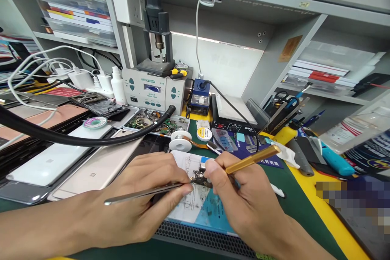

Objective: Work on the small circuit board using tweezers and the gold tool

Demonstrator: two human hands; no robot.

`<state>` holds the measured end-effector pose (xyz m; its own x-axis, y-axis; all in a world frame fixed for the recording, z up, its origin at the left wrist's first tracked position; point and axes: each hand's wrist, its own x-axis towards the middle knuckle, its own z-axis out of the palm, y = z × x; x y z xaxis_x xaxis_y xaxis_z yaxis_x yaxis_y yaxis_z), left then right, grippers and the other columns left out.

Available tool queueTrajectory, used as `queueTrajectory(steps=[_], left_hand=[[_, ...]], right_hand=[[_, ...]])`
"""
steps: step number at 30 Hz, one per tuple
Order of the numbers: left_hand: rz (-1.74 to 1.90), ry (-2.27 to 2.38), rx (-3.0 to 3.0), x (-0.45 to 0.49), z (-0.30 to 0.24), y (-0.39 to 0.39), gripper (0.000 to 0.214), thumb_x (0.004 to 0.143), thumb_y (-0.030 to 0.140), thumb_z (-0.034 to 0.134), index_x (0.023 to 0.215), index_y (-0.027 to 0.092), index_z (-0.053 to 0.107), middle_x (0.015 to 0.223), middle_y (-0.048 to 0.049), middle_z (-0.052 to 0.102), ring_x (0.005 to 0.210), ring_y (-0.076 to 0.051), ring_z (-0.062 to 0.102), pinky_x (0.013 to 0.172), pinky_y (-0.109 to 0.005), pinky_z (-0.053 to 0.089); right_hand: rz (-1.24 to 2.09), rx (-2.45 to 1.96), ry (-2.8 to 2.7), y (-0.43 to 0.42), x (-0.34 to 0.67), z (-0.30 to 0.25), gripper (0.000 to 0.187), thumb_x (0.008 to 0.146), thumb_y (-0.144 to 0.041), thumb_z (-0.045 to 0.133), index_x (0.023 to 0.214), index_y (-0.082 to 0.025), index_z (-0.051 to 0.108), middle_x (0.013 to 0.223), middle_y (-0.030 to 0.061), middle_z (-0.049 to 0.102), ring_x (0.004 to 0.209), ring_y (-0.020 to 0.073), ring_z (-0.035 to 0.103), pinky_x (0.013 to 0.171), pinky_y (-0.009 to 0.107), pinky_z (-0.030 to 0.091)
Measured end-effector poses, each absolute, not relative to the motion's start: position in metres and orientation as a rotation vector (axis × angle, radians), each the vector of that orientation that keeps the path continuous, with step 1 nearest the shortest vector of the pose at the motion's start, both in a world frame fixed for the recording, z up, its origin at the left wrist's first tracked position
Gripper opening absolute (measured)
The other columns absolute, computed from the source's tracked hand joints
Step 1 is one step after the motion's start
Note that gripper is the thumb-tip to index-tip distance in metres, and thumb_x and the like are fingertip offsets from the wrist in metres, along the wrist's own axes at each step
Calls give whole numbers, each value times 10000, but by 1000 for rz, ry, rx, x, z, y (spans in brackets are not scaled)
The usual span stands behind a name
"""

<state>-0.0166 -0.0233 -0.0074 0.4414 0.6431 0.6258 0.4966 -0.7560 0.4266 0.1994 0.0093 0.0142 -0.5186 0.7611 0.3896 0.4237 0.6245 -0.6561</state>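
Note:
My left hand (143,195) is closed on silver tweezers (140,193) whose tips reach a small dark circuit part (199,178). My right hand (243,195) is closed on a gold-handled tool (252,157), held like a pen with its tip down at the same part. The part rests on a white and blue work pad (198,207) lying on the green mat (292,203). Both hands meet over the pad, fingertips almost touching.
A soldering and hot-air station (154,89) stands behind, its black hose (61,136) curving across the left. Phones and back covers (91,170) lie at left. Solder reels (180,140), a tray of boards (158,124), a heating plate (234,113) and tools (332,158) crowd the back and right.

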Motion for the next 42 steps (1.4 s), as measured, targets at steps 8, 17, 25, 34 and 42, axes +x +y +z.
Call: queueTrajectory(steps=[8, 17, 25, 34, 42], left_hand=[[1181, 972, 2538, -19, -12, -24, 172, 925, 53, 607, 1039, 181, 624, 884, -25, 697, 803, -149, 630, 795, -265, 526], [1159, 961, 2538, -19, -11, -24, 187, 918, 35, 612, 1037, 180, 618, 890, -14, 687, 806, -135, 612, 786, -257, 499], [1160, 960, 2535, -20, -11, -24, 189, 919, 31, 603, 1037, 179, 614, 867, -16, 672, 783, -139, 606, 738, -266, 484], [1186, 967, 2543, -20, -11, -23, 178, 917, 35, 609, 1030, 172, 625, 870, -16, 677, 790, -132, 595, 771, -252, 490], [1193, 947, 2546, -19, -11, -22, 165, 918, 35, 608, 1023, 160, 631, 850, -22, 671, 772, -134, 589, 741, -260, 482]], right_hand=[[658, -935, -2181, 9, 200, 14, 386, 1052, -270, 420, 671, -211, 426, 596, -37, 424, 508, 119, 414, 524, 287, 297], [632, -925, -2183, 9, 200, 13, 387, 1052, -260, 425, 668, -208, 423, 597, -45, 411, 504, 109, 406, 528, 288, 294], [613, -928, -2187, 7, 201, 14, 386, 1049, -255, 425, 666, -211, 419, 595, -47, 411, 505, 111, 407, 527, 293, 290], [617, -921, -2183, 9, 200, 14, 388, 1049, -264, 433, 666, -210, 420, 588, -48, 411, 500, 108, 410, 512, 283, 292], [607, -912, -2180, 9, 200, 13, 384, 1047, -261, 441, 667, -207, 432, 590, -48, 422, 499, 106, 420, 514, 281, 296]])
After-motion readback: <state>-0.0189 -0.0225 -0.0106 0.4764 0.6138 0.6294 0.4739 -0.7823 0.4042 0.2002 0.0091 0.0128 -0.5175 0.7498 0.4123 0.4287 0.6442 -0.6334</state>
